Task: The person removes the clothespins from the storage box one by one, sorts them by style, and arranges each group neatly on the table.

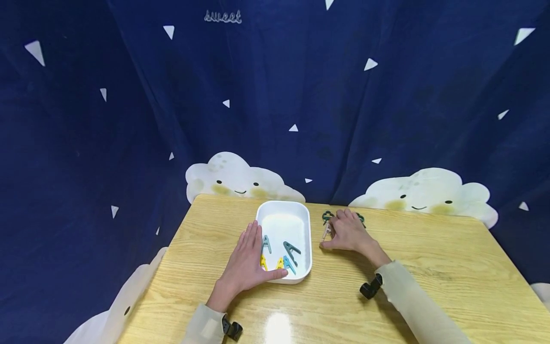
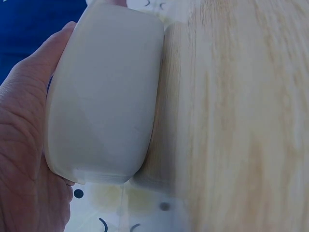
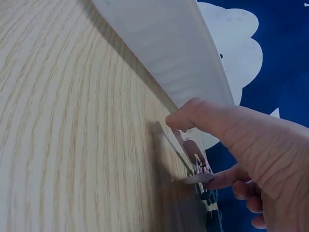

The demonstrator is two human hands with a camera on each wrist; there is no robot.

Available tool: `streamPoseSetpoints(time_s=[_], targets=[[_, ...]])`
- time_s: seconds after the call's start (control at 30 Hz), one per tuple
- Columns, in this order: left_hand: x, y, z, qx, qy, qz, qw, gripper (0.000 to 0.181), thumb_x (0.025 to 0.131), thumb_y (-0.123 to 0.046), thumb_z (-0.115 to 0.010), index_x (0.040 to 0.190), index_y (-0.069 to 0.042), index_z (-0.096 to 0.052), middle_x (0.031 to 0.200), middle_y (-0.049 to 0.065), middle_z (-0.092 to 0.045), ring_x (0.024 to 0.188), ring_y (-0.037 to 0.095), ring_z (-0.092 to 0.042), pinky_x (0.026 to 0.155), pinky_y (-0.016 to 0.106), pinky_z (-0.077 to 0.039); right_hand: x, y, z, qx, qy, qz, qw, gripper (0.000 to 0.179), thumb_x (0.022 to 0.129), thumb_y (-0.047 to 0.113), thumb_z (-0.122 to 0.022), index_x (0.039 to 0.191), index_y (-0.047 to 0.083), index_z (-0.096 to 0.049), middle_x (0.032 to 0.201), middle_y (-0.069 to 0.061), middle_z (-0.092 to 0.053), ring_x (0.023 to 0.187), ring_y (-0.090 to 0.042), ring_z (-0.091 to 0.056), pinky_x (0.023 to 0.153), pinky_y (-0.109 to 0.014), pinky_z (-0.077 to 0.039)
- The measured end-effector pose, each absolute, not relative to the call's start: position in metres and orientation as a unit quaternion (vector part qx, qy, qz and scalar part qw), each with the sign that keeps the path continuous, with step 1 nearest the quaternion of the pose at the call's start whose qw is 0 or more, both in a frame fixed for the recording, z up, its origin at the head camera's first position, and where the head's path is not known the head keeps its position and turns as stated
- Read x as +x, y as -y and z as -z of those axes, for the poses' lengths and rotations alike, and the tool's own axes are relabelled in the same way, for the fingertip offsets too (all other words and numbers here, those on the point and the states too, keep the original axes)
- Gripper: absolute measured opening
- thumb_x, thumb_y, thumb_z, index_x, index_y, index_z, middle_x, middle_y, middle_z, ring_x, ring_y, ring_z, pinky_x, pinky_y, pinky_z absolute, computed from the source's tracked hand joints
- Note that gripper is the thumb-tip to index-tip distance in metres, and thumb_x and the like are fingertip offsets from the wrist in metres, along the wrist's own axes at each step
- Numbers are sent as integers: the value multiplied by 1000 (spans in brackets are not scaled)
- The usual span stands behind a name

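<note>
The thumb and forefinger of a person's right hand (image 1: 350, 234) pinched a pale pink clip (image 3: 193, 150) just above or on a wooden table (image 1: 429, 258), the thumb at one end and the forefinger near the other, with the remaining fingers loosely bent behind. Whether the clip touched the wood could not be told. It looked light and stiff, probably smooth plastic around a small metal spring, unlikely to break but apt to twist or slip from the fingertips. Its flat sides near the spring seemed the surest hold; a hard squeeze on the handle end would likely make it gape, though which end that was could not be made out.

The left hand (image 1: 245, 263) held no clip: its fingers lay straight and close together along the near-left side of a white tray (image 1: 279, 224), the thumb spread wide over the near edge.

Inside the tray lay a grey-green clip (image 1: 266, 242), a dark teal clip (image 1: 292, 252), a blue clip (image 1: 289, 265) and two yellow clips (image 1: 280, 263). Beyond the right hand sat dark green clips (image 1: 328, 216), partly hidden, before a navy curtain (image 1: 301, 71) printed with smiling clouds
</note>
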State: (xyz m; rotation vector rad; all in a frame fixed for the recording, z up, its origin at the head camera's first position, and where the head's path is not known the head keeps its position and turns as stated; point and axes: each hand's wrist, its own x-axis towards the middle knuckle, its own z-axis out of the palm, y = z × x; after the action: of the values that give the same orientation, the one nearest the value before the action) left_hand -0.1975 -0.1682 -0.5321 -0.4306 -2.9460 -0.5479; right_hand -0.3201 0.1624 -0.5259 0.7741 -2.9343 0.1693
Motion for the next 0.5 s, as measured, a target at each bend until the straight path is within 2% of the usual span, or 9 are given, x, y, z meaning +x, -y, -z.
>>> streamPoseSetpoints(time_s=[0.5], targets=[[-197, 169, 532, -145, 971, 181, 61, 146, 69, -101, -51, 165, 3, -14, 174, 18, -7, 162, 27, -4, 131, 42, -12, -321, -165, 526, 252, 966, -52, 20, 57, 66, 71, -81, 67, 22, -53, 85, -3, -49, 89, -28, -43, 76, -41, -34]])
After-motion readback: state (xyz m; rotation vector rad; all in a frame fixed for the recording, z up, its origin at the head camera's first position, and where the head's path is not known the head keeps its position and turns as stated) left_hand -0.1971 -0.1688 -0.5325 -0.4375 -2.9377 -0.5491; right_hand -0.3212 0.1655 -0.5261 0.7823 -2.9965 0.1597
